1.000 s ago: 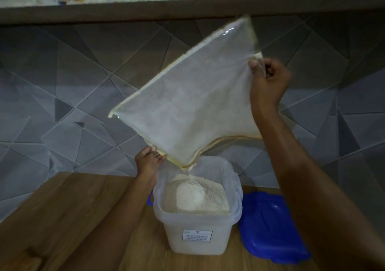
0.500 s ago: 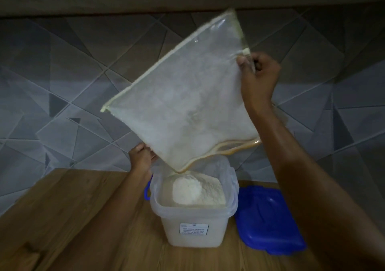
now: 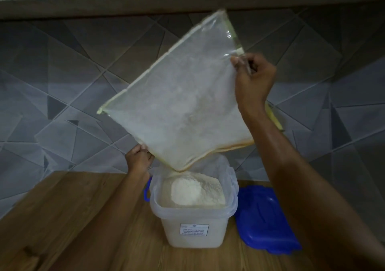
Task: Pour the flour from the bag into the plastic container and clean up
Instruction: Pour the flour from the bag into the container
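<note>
Clear crinkled bag [image 3: 183,103] tilts over flour-heaped plastic container [image 3: 193,227].

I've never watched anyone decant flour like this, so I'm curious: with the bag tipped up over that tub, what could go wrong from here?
1. The flour is already heaped near the rim of the container; more could spill onto the wooden table.
2. The bag hangs from the right hand pinching one edge, with the left hand at its lower edge; a slip might swing its low corner off the opening.
3. Flour dust may land on the blue lid lying alongside.
</note>
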### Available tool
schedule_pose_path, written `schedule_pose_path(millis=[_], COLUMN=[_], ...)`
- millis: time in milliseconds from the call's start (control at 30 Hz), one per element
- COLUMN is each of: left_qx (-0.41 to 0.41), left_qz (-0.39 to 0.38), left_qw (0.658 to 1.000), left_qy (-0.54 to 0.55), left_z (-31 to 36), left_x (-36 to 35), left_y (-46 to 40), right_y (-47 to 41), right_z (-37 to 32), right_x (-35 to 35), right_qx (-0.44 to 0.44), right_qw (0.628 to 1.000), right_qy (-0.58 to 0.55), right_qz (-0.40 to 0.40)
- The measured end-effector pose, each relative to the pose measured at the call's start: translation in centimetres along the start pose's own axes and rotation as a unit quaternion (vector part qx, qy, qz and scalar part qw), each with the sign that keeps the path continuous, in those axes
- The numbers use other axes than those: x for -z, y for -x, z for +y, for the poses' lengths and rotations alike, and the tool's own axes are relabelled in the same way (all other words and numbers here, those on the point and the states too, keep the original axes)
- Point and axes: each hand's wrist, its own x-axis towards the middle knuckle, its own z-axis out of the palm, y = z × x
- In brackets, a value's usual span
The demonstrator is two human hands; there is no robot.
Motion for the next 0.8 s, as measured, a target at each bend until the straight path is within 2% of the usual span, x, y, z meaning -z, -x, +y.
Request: schedule_pose_path(millis=[33, 133, 233, 333, 433, 533, 633, 733, 800], left_qx=[-0.003, -0.002, -0.001, 0.003, -0.01, 0.008, 0.006, 0.025, 0.02], left_qz=[-0.005, -0.009, -0.023, -0.028, -0.037, -0.025, -0.028, -0.017, -0.024], left_qw=[1.0, 1.0, 0.999, 0.999, 0.998, 0.999, 0.999, 0.999, 0.998], left_qy=[0.001, 0.01, 0.031, 0.041, 0.041, 0.047, 0.042, 0.045, 0.048], left_z=[0.1, -0.2, 0.0, -0.3, -0.6, -0.7, -0.6, -1.0, -1.0], left_x=[0.0, 0.1, 0.0, 0.0, 0.0, -0.1, 0.1, 0.5, 0.6], left_y=[0.0, 0.1, 0.2, 0.3, -0.1, -0.1, -0.4, -0.6, -0.7], right_y=[-0.1, -0.2, -0.4, 0.0, 0.0, 0.0, -0.1, -0.1, 0.0], right_z=[0.0, -0.1, 0.2, -0.2, -0.2, -0.6, -0.5, -0.6, -0.6], right_x=[0.1, 0.2, 0.1, -0.3, -0.4, -0.7, -0.9, -1.1, -1.2], right_qx=[-0.005, -0.005, -0.006, 0.001, 0.003, 0.005, -0.001, -0.004, -0.005], right_qw=[1.0, 1.0, 1.0, 0.999, 1.0, 0.999, 1.0, 0.999, 1.0], right_qy=[-0.011, 0.007, -0.011, 0.011, -0.011, 0.002, -0.006, 0.014, 0.005], right_qz=[0.02, -0.028, 0.021, -0.041, 0.023, -0.041, 0.007, -0.045, 0.003])
